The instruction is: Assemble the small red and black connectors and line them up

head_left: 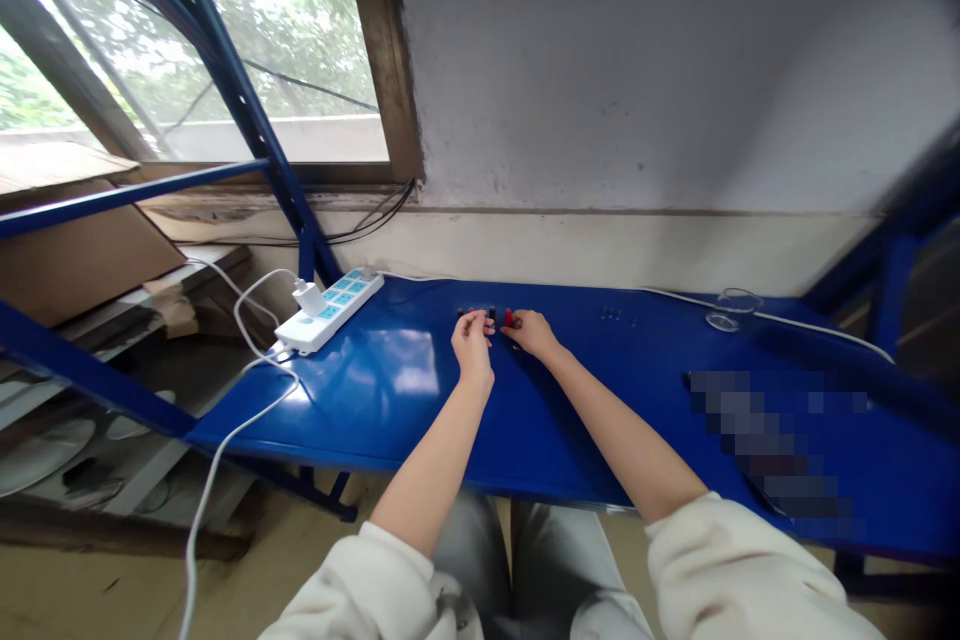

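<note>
My left hand [472, 348] is over the far half of the blue table [420, 420], its fingers pinched together. At its fingertips a small black piece [492, 314] stands out; its kind is too small to tell. Close by on the right, my right hand [531, 332] pinches a small red piece [508, 318] between thumb and fingers. A narrow gap separates the two pieces. Another small dark bit [460, 311] shows just behind the left fingers, partly covered by them.
A white power strip [330, 312] with a plugged-in adapter [307, 296] lies at the table's left end, its cable hanging over the edge. Several tiny parts [611, 313] lie right of my hands. Farther right are a clear round item [722, 321] and a pixelated dark object [765, 450].
</note>
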### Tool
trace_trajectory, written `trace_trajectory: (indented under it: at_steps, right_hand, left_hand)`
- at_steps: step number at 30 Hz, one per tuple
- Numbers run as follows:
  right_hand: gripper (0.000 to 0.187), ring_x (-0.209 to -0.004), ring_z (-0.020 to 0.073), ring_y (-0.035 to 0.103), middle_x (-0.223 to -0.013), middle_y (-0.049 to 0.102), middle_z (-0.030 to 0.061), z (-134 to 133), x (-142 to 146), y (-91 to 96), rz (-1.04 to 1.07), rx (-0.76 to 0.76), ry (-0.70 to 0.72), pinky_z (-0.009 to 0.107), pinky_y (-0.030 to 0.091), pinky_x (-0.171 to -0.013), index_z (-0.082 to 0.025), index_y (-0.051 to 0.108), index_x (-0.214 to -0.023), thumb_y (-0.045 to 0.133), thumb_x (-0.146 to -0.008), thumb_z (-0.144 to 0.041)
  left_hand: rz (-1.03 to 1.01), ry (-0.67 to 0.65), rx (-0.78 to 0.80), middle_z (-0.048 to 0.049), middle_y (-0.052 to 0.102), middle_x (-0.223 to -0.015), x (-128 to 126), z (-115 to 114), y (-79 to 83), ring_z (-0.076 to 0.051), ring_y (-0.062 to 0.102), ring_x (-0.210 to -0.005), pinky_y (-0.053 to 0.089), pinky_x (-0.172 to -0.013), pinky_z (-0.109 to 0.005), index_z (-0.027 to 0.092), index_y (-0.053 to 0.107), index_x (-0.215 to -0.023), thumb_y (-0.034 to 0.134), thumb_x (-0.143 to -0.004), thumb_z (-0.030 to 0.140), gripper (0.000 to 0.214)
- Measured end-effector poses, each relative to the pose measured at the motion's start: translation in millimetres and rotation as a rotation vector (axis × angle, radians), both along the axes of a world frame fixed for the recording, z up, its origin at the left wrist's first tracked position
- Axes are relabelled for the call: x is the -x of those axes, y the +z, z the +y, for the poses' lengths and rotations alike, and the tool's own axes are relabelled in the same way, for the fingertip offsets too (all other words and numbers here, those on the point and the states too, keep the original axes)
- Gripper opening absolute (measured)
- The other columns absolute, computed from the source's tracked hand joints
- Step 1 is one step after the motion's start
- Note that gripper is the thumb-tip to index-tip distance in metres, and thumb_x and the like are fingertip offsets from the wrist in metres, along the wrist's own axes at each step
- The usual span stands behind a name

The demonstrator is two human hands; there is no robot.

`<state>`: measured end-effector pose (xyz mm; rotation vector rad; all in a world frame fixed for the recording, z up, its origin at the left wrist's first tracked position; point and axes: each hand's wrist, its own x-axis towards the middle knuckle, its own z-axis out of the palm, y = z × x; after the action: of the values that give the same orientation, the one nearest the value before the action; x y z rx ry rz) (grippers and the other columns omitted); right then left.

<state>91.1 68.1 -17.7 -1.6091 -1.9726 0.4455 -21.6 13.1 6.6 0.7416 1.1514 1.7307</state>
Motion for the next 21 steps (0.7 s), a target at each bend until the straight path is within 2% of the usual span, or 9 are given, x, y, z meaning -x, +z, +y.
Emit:
trace_trajectory:
  at_steps: [2,5,8,10,15,21]
  right_hand:
    - [0.015,-0.060,0.0160,0.056,-0.066,0.062,0.0040,-3,-3,2.9,-0.018,0.028,-0.014,0.023,0.032,-0.049,-0.019,0.061,-0.073,0.063,-0.065,-0.031]
    - [0.022,-0.063,0.0173,0.057,-0.069,0.063,0.0054,-12,-17,9.5,-0.020,0.058,-0.060,0.024,0.035,-0.052,-0.018,0.062,-0.079,0.065,-0.062,-0.031]
    - [0.017,-0.065,0.0176,0.057,-0.069,0.063,0.0065,-30,-35,15.9,0.032,-0.035,-0.107,0.025,0.037,-0.055,-0.019,0.063,-0.077,0.062,-0.066,-0.031]
    - [0.016,-0.065,0.0175,0.057,-0.071,0.064,0.0073,-45,-44,17.7,0.087,-0.119,-0.155,0.026,0.037,-0.056,-0.019,0.063,-0.078,0.055,-0.072,-0.032]
    - [0.019,-0.062,0.0163,0.056,-0.068,0.062,0.0045,-69,-46,13.8,0.107,-0.223,-0.180,0.025,0.037,-0.056,-0.021,0.061,-0.078,0.043,-0.078,-0.027]
    - [0.020,-0.059,0.0159,0.055,-0.068,0.062,0.0043,-70,-42,11.3,0.078,-0.246,-0.164,0.025,0.036,-0.054,-0.021,0.061,-0.079,0.042,-0.078,-0.028]
  left_hand:
    - [0.131,-0.042,-0.006,-0.0029,0.058,-0.067,-2,-1,-2.0,-0.009,0.051,-0.054,0.034,-0.048,-0.020,0.014,0.057,-0.075,0.051,-0.070,0.030,0.017]
    - [0.490,-0.127,-0.119,-0.0025,0.058,-0.064,-5,-6,-7.1,-0.012,0.052,-0.058,0.038,-0.057,-0.023,0.017,0.058,-0.070,0.050,-0.074,0.030,0.016]
    - [0.890,-0.170,-0.308,-0.0034,0.058,-0.063,-9,-12,-12.9,-0.014,0.052,-0.063,0.038,-0.062,-0.025,0.019,0.058,-0.066,0.051,-0.075,0.027,0.014]
    - [1.053,-0.157,-0.363,-0.0042,0.057,-0.063,-10,-15,-15.6,-0.016,0.051,-0.064,0.037,-0.062,-0.025,0.020,0.058,-0.064,0.051,-0.075,0.024,0.014]
    - [1.169,-0.105,-0.381,-0.0034,0.055,-0.062,-9,-16,-17.7,-0.016,0.051,-0.062,0.036,-0.060,-0.023,0.020,0.059,-0.066,0.046,-0.078,0.021,0.017]
    - [1.219,-0.106,-0.372,-0.0032,0.056,-0.062,-8,-16,-19.0,-0.015,0.051,-0.061,0.035,-0.058,-0.023,0.020,0.059,-0.068,0.045,-0.078,0.021,0.017]
